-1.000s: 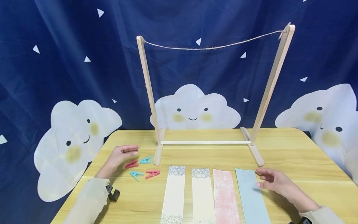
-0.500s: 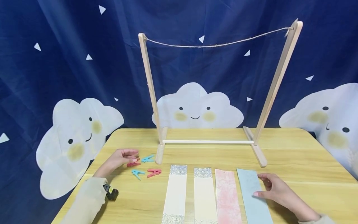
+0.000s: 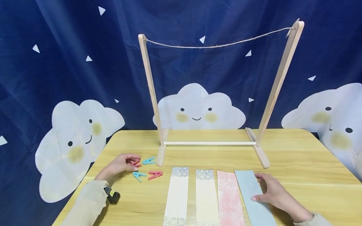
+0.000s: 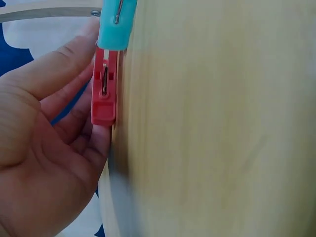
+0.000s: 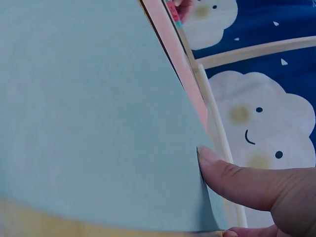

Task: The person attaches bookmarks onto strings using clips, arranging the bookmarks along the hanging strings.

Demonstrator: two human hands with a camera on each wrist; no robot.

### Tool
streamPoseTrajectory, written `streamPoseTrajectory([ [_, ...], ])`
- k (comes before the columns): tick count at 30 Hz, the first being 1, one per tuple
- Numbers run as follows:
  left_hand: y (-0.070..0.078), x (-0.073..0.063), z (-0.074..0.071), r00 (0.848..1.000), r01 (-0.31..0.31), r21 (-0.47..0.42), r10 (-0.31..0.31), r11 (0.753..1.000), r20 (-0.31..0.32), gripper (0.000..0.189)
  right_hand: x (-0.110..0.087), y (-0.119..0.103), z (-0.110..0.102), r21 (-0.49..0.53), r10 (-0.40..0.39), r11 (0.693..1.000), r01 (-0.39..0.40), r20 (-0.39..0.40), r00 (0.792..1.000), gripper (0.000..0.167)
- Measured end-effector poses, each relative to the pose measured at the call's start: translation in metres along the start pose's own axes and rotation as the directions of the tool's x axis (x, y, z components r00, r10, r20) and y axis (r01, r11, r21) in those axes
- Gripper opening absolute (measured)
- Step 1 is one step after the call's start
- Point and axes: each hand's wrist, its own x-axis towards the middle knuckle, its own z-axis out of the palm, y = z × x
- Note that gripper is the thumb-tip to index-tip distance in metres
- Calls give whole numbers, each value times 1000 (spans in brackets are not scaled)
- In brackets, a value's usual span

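- Two hands work over the table: the left hand curls round a red clip, thumb on the near side, fingers on the far; how firmly it grips cannot be told.
- That clip is partly covered by the fingers in the head view; in the left wrist view a teal clip, cut off at the top, overlaps its upper end.
- Another red clip and a second teal clip lie near.
- The right hand pinches the right edge of a pale blue strip, thumb on top; the other fingers are largely hidden in the right wrist view.
- All four strips, including a pink strip and two cream strips, run off the bottom edge.
- Pale, grained wood makes the tabletop.
- Behind stands a wooden frame with a sagging cord, before a dark blue curtain printed with smiling clouds and white triangles.
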Motion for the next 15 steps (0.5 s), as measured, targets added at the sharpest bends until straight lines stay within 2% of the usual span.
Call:
streamPoseTrajectory([
  [8,3,1,5,1000,-13,61,13,998,-3,50,6,-4,-2,-3,63,998,-63,23,998,69],
  [15,5,4,9,1000,-20,106,22,994,-15,43,4,-6,-1,8,58,998,-58,12,998,63],
])
